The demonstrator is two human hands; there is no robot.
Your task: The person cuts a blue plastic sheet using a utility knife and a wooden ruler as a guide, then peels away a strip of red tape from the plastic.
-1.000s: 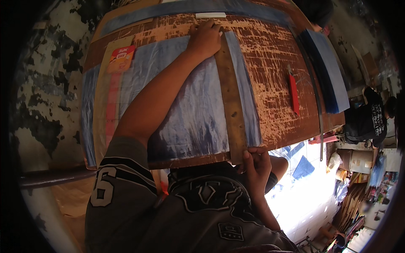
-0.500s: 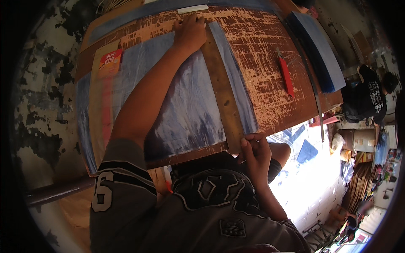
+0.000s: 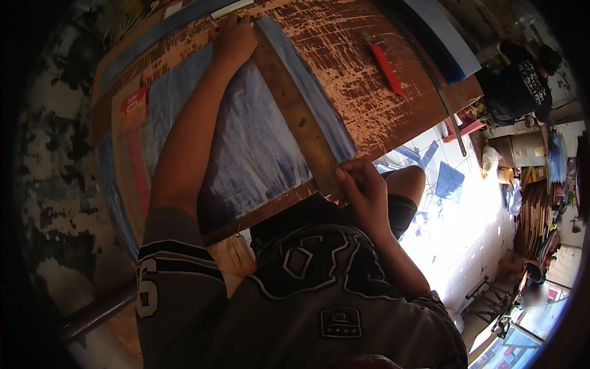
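Head view: brown strip lies across blue sheet on desk.
Right hand: grip pinching near end. Left hand: at far end, can't tell grip closure. Ends spread apart, likely to stop pivoting.

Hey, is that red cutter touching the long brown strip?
Apart: the head view shows scratched tabletop and blue sheet between the red cutter and the brown strip.

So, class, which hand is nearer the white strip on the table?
Left. The left hand is close beside the white strip; the right hand is farther, at the near end of the ruler.
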